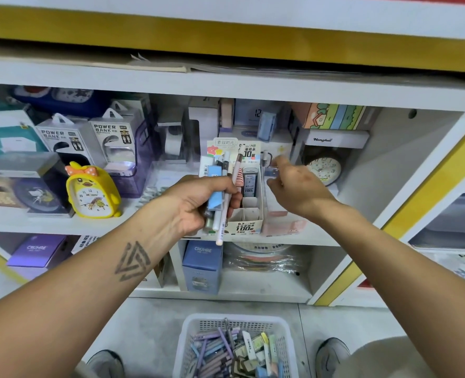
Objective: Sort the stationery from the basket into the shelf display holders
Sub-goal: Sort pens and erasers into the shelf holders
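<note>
My left hand (198,203) grips a bunch of stationery (221,186) in front of the shelf: a blue eraser, a white eraser and a few pens, one white pen sticking out below. Behind it stands a cardboard lead display holder (249,214) with divided slots. My right hand (296,184) reaches, fingers loosely spread and holding nothing, over the pink display holder (283,225) to the right, where a pen (264,158) stands. On the floor below sits the white basket (190,331) with several pens and erasers in it.
A yellow duck alarm clock (92,192) and power bank boxes (114,143) fill the shelf's left side. A round clock (324,167) stands in a box at the right. Blue boxes (202,266) occupy the lower shelf. My shoes (332,353) flank the basket.
</note>
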